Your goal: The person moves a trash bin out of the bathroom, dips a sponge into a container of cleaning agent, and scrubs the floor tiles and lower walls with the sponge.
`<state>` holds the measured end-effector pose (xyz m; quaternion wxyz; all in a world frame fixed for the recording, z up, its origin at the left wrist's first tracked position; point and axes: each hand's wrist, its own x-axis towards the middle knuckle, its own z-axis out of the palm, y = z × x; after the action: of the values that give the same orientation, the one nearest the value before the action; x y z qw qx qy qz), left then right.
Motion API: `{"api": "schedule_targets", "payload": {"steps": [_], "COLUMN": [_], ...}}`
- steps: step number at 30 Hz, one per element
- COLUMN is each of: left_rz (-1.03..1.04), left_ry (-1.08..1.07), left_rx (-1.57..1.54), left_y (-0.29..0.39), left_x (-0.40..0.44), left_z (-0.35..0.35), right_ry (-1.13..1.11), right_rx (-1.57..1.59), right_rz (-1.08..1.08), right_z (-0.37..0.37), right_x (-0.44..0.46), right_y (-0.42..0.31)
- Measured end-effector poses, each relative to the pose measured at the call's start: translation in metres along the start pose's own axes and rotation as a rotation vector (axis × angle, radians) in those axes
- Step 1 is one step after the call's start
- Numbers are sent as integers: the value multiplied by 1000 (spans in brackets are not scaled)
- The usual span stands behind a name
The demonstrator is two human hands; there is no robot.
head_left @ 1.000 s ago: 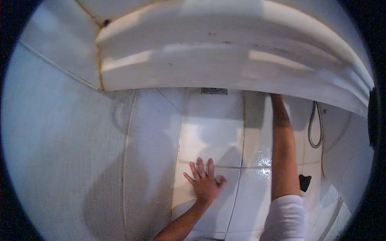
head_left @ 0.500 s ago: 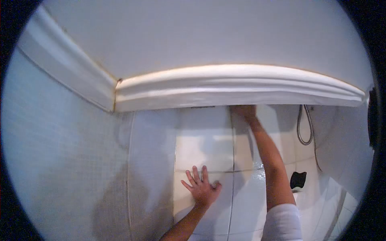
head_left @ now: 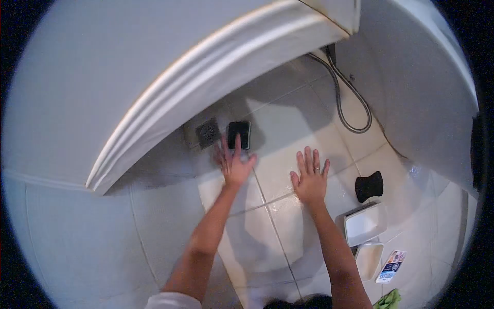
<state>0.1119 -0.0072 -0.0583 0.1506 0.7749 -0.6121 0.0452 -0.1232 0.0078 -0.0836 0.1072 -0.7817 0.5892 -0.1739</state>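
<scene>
My left hand point(head_left: 234, 165) reaches forward over the tiled floor point(head_left: 252, 232), fingers spread. One of its fingertips lies over a dark rectangular pad with a pale edge point(head_left: 244, 135). Just left of that pad is a square floor drain point(head_left: 208, 132). Flat on the tiles to the right rests my right hand point(head_left: 311, 181), fingers apart and a ring on one finger, holding nothing. Farther right lies a black sponge-like pad point(head_left: 369, 187) with curved-in sides.
A white moulded ledge point(head_left: 206, 87) overhangs the floor. A metal shower hose point(head_left: 339, 103) loops down at the upper right. White containers point(head_left: 366, 224), a printed packet point(head_left: 392, 267) and a green cloth point(head_left: 388, 299) lie at the lower right.
The view has turned and shifted. My left hand has moved forward to the dark pad, now visible near the drain. My right hand has come back from under the ledge and lies spread on the tiles.
</scene>
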Motion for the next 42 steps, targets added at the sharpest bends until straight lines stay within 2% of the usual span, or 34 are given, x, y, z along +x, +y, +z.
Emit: {"api": "schedule_targets", "payload": {"steps": [1, 4, 6, 9, 10, 12, 13, 15, 16, 18, 20, 22, 24, 27, 29, 30, 32, 33, 34, 36, 37, 39, 42], "left_rz": [9, 115, 494, 562, 565, 694, 695, 260, 238, -223, 309, 188, 493, 473, 251, 85, 136, 357, 365, 9, 2, 390, 461], "left_ry": [-54, -43, 27, -21, -27, 100, 102, -96, -91, -338, 246, -183, 30, -76, -39, -137, -104, 34, 22, -247, -252, -44, -95], "left_rx": [-42, 134, -43, -68, -56, -229, -222, 126, 136, -20, 435, 179, -9, -44, -208, -108, 329, 656, 656, 200, 205, 74, 266], "left_y": [-4, -14, 7, 76, 60, -1, -37, -96, -97, -96, -106, -15, 33, 2, -53, -66, -120, -154, -140, -84, -48, 19, -1], "left_x": [30, 96, 132, 134, 139, 158, 173, 196, 197, 187, 184, 174, 127, 111, 119, 134, 173, 189, 197, 199, 175, 115, 106], "left_z": [21, 91, 105, 105, 112, 129, 122, 104, 99, 90, 146, 111, 96, 81, 95, 91, 115, 146, 149, 119, 105, 83, 72], "right_ry": [-2, -44, -89, -116, -117, -98, -117, -117, -143, -205, -198, -187, -151, -136, -131, -112, -131, -137, -146, -130, -138, -133, -111], "right_rx": [12, 45, 46, 64, 78, 83, 71, 63, 90, 76, 60, 70, 59, 116, 118, 124, 128, 127, 130, 108, 112, 110, 122], "right_rz": [13, 37, 59, 63, 65, 50, 57, 47, 72, 60, 57, 59, 51, 48, 45, 39, 52, 57, 66, 56, 52, 61, 53], "right_z": [-1, -5, -5, -5, -4, -2, -4, -3, -4, -16, -9, -13, -11, -7, -7, -7, -7, -6, -5, -5, -2, -1, 1], "right_x": [1, 3, 4, 7, 5, 4, 6, 9, 6, -11, 2, 6, 4, 1, 0, 1, 2, 3, 4, 3, 2, 2, -1], "right_y": [1, -1, 0, 2, 3, 5, 4, 7, 2, 0, -3, 0, 0, 3, 4, 3, 2, 1, 2, 1, 2, 1, 3]}}
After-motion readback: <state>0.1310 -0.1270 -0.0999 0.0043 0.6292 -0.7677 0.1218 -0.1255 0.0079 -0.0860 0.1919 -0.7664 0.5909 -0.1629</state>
